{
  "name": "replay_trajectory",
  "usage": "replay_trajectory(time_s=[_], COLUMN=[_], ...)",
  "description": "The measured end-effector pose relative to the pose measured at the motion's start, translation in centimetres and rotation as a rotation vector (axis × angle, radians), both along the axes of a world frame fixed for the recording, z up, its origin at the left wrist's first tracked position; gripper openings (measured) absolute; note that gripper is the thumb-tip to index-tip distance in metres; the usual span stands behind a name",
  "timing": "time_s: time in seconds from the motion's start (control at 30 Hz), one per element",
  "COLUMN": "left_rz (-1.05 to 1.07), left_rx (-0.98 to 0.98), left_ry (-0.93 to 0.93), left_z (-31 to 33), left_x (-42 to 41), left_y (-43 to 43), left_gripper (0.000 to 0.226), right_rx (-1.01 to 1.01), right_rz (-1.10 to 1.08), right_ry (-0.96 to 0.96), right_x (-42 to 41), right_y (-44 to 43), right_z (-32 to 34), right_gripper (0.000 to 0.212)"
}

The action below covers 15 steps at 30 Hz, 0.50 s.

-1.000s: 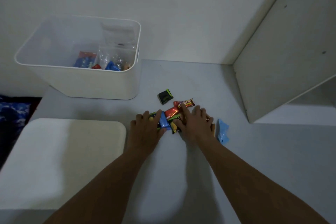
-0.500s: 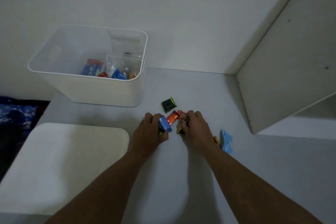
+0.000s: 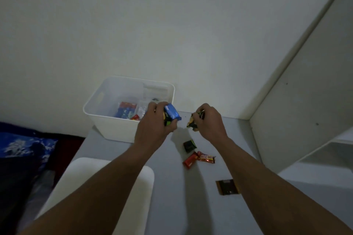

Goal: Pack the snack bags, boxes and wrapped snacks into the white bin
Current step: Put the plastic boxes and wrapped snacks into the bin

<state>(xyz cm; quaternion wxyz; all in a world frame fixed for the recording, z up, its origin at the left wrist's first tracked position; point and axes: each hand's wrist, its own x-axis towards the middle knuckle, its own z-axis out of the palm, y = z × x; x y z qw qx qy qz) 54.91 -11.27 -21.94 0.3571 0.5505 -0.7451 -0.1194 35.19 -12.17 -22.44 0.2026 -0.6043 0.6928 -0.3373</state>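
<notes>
1. The left hand [image 3: 154, 126] is raised over the near right corner of the white bin [image 3: 114, 128], its fingers closed around a blue wrapper [image 3: 172, 113] and a dark pack with a green edge beneath it.
2. The right hand [image 3: 208, 120] is lifted above the worktop [image 3: 172, 196], just right of the bin, fingers clenched on a bunch of yellow and dark wrapped snacks [image 3: 192, 123].
3. The two hands are near each other but apart, a gap of grey worktop showing between them.
4. The bin stands at the back left of the worktop, close to the wall. Inside lie a blue and red pack [image 3: 125, 111], clear bags [image 3: 142, 108] and a small red piece near the front wall.
5. On the worktop, below the right hand, lies a black sachet [image 3: 189, 146] with a green edge.
6. Nearer the camera, a red bar [image 3: 190, 161] and a red wrapper [image 3: 207, 157] with white lettering touch at one end.
7. Nearer still, a brown sachet [image 3: 228, 187] lies flat, partly hidden by the right forearm.
8. A white lid [image 3: 95, 187] lies at the left of the worktop, under the left forearm.
</notes>
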Motion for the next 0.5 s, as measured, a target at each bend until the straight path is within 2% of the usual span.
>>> replay_trajectory(time_s=[0.13,0.27,0.37,0.5], left_rz=[0.123,0.197,0.231,0.242], left_rx=[-0.01,0.0,0.008,0.04], left_ry=[0.03,0.038,0.046,0.062], left_z=[3.1,4.0,3.3,1.9], left_x=[4.4,8.2,10.5,12.3], left_y=[-2.7,-5.7,-7.6,-9.6], left_gripper=[0.052,0.051,0.051,0.052], right_rx=[-0.009,-0.018,-0.029,0.054], right_rz=[0.037,0.066,0.119,0.199], right_ry=[-0.057,0.024,0.04,0.06], right_x=[4.3,9.1,12.7,15.6], right_y=[-2.8,-5.6,-7.3,-8.9], right_z=[2.7,3.6,3.0,0.5], right_gripper=[0.011,0.013,0.013,0.015])
